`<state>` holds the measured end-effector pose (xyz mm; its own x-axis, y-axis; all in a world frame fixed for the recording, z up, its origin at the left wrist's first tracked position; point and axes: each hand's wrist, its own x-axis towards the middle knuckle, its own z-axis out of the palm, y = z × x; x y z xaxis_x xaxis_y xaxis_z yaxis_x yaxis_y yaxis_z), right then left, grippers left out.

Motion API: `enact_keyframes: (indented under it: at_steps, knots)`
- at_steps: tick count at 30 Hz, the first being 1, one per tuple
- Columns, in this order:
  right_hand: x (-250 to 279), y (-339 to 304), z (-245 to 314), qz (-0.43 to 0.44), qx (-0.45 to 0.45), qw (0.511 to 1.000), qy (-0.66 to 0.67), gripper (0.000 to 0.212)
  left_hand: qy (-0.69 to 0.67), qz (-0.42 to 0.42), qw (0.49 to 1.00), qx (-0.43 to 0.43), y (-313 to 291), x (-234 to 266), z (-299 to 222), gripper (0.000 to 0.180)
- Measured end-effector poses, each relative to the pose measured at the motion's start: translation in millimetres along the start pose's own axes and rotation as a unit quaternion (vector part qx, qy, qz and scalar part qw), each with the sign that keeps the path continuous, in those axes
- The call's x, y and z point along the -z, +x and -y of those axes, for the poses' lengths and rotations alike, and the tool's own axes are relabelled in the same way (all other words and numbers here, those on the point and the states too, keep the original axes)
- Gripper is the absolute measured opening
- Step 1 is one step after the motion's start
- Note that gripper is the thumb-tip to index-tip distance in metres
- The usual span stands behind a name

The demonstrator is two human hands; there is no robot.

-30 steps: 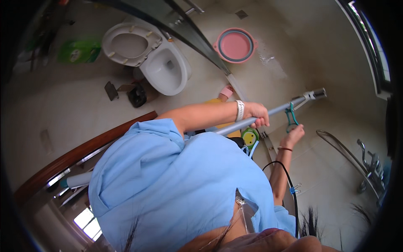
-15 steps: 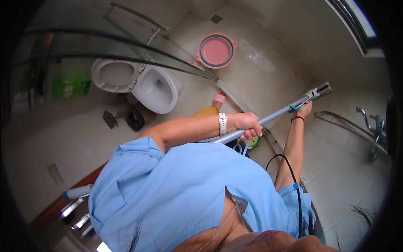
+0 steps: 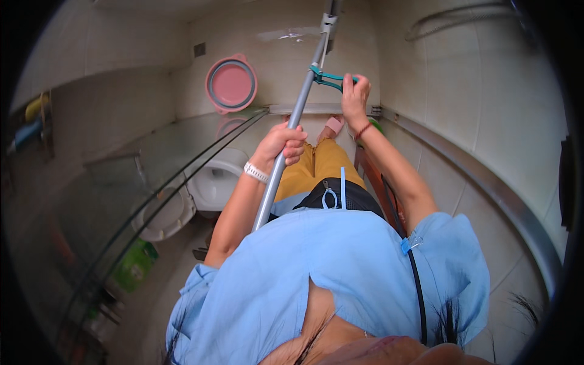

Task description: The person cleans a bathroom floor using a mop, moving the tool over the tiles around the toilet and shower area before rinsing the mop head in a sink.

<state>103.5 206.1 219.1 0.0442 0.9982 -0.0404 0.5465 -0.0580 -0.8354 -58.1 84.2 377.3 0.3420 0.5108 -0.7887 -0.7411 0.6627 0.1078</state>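
A long grey mop pole slants up and away from beside my body, its far end cut off by the top edge. My left hand, with a white watch strap at the wrist, is wrapped round the middle of the pole. Farther up, a teal lever juts from the pole to the right. The fingers of my right hand are closed on the outer end of this lever. A white rod and fitting run along the pole above it. The mop's head is out of sight.
A pink basin with a grey ring lies on the floor beyond a low sill. Glass panels stand on the left, with a white toilet behind them. A metal rail runs along the right wall. Near it is a brownish-red frame.
The pole has swung from pointing right to pointing up and away. My right hand has moved from beside the pole to the lever's outer end, and the lever now sticks out. My view has turned.
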Motion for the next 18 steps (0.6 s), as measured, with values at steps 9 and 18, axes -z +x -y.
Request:
enact_keyframes:
  at_steps: [9,18]
  knots:
    - [-22,102,-66,0.092,-0.124,0.986,0.071,0.042,0.003,-0.006,0.998,0.067,-23,-43,31,0.012]
    - [7,-29,-25,0.083,-0.059,0.994,-0.036,0.047,0.006,-0.025,0.999,0.034,13,11,6,0.014]
